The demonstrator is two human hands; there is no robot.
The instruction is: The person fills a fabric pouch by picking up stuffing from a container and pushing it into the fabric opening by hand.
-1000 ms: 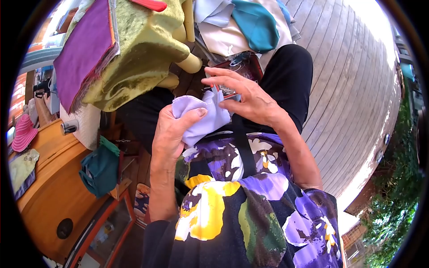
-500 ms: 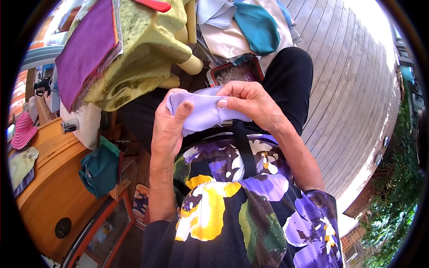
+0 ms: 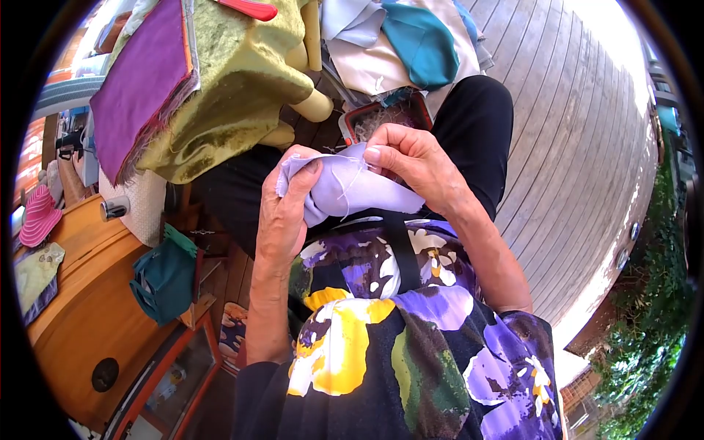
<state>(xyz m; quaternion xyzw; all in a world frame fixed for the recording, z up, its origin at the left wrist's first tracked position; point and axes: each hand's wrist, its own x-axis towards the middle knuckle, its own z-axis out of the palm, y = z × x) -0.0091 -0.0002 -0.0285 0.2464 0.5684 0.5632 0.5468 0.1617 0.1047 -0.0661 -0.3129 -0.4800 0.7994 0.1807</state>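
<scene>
A piece of lavender cloth [image 3: 367, 192] is held over my lap, its edge frayed on the left. Pale loose threads trail across its middle. My left hand [image 3: 287, 192] is closed around the cloth's left end, thumb on top. At the upper edge, my right hand [image 3: 414, 163] pinches with thumb and forefinger. Whether a thread is also in that pinch is too small to make out. The cloth's right corner hangs free below my right hand.
Beyond my hands stands a red-rimmed container [image 3: 355, 126] with thread scraps. Teal fabric [image 3: 422, 48] lies on a pile behind it. Olive cloth [image 3: 220, 110] and purple fabric pieces [image 3: 143, 88] drape at left. A teal bag [image 3: 165, 279] is beside a wooden cabinet [image 3: 73, 323].
The lavender cloth has been turned, so its loose threads now face up and its right corner points down right. My right fingers have shifted slightly along its upper edge.
</scene>
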